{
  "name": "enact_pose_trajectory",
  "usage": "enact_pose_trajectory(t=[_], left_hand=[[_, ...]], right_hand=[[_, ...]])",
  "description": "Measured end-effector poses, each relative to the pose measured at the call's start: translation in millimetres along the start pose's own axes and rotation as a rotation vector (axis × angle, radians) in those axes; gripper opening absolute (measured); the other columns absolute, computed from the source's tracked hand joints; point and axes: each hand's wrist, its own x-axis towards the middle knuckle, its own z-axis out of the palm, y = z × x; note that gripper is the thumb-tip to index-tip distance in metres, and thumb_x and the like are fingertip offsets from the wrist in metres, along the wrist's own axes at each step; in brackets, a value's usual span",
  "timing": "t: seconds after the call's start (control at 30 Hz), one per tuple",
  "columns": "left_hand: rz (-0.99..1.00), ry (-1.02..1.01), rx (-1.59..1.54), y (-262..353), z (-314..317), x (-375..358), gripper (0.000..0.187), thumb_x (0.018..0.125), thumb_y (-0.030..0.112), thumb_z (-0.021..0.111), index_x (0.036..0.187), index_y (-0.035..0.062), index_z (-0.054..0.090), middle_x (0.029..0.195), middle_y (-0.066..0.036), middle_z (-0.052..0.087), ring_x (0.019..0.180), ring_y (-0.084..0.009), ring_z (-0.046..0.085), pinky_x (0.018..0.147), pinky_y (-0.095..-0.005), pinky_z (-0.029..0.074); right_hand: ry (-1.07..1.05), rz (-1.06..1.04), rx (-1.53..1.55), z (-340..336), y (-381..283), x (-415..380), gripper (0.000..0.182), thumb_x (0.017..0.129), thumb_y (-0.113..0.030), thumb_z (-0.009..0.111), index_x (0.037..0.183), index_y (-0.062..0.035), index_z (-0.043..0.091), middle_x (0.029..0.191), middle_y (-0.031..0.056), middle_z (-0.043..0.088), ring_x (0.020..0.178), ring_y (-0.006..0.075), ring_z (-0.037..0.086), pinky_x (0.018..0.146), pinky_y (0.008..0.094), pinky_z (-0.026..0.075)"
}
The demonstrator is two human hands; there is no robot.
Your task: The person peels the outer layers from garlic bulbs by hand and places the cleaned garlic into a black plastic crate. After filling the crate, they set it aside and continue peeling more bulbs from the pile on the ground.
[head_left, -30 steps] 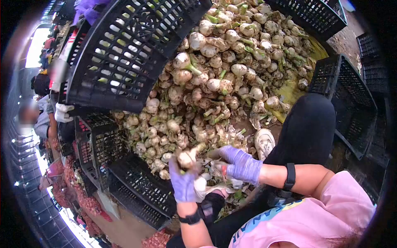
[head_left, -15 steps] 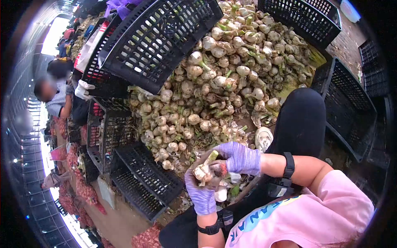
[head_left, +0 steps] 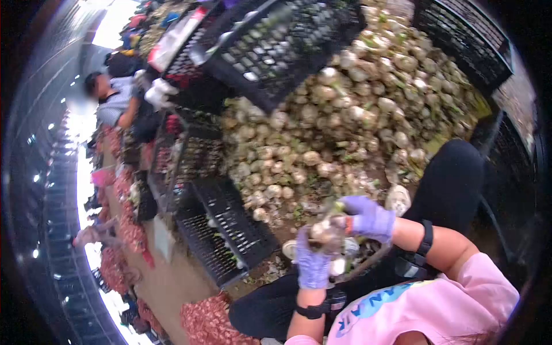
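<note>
My left hand, in a purple glove, is wrapped round a garlic bulb low in the middle of the head view. On the right of the bulb, my right hand, gloved alike, has its fingers closed on something with an orange-red part, too blurred to make out. A short green stem end shows above the bulb. Beyond both hands spreads a large heap of garlic bulbs, with loose skins at its near edge.
Black crates stand at the upper left, left, lower left and upper right. Red net sacks lie at the lower left. A co-worker with white gloves sits at the far left. My bent knee is on the right.
The whole view has shifted, so the heap, crates and hands appear further right. My hands remain together at the bulb, which is now more blurred.
</note>
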Motion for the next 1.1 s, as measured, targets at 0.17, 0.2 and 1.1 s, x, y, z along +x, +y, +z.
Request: enact_pose_trajectory(t=[0.17, 0.2, 1.1], left_hand=[[0.318, 0.066, 0.509, -23.6, -10.7, 2.1, 0.057, 0.069, 0.023, 0.077, 0.113, 0.0039, 0.046, 0.103, -0.008, 0.053, 0.092, -0.0206, 0.052, 0.081, -0.0340, 0.045], [0.152, -0.092, -0.179, -58.2, -12.5, 8.7, 0.069, 0.065, 0.025, 0.078, 0.119, 0.0047, 0.042, 0.109, -0.012, 0.050, 0.100, -0.0219, 0.049, 0.085, -0.0352, 0.045], [0.241, -0.182, 0.076, -23.5, -47.4, 6.2, 0.039, 0.080, 0.029, 0.064, 0.108, 0.0038, 0.053, 0.090, -0.008, 0.060, 0.080, -0.0217, 0.058, 0.070, -0.0331, 0.046]], right_hand=[[-0.011, 0.221, 0.558, 7.0, -17.0, -4.0, 0.028, 0.078, -0.009, 0.063, 0.104, -0.0019, 0.058, 0.080, 0.0002, 0.059, 0.066, 0.0071, 0.052, 0.060, 0.0224, 0.044], [-0.048, 0.241, 0.506, 3.8, -6.5, -3.1, 0.030, 0.078, -0.007, 0.063, 0.106, -0.0014, 0.057, 0.080, 0.0006, 0.059, 0.065, 0.0070, 0.052, 0.059, 0.0221, 0.044], [-0.263, 0.202, 0.507, 1.6, 4.4, -1.8, 0.067, 0.069, -0.059, 0.063, 0.101, -0.0006, 0.056, 0.085, 0.0103, 0.062, 0.075, 0.0205, 0.062, 0.069, 0.0340, 0.052]])
